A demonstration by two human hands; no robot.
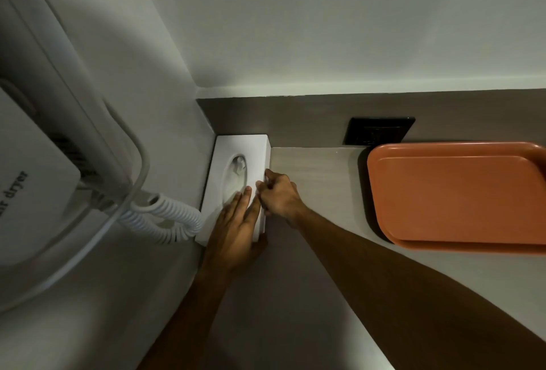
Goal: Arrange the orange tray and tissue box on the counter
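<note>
A white tissue box (236, 180) sits in the far left corner of a pale grey counter (319, 180), pressed against the left wall and the dark backsplash behind it. An oval opening in the top of the box shows a little white tissue inside.

Both bare hands are on the box. The left hand (236, 227) lies flat on the near part of its top, fingers straight and close together, pointing toward the oval opening, with the thumb wrapped around the near right corner. The right hand (277, 195) is curled into a loose fist against the right side of the box, its fingertips touching the upper right edge; it presses rather than grips.

An orange tray (455, 195) lies flat on the counter, well to the right of the tissue box, empty, its far edge near the backsplash and its right end cut off by the edge of the view. A black wall socket (378, 130) is set into the backsplash, to the right of the box and just behind the tray's far left corner.

Left of the box, a white wall-mounted hair dryer (44, 139) fills the wall, and its coiled white cord (165, 218) loops down to touch the box's left side.
</note>
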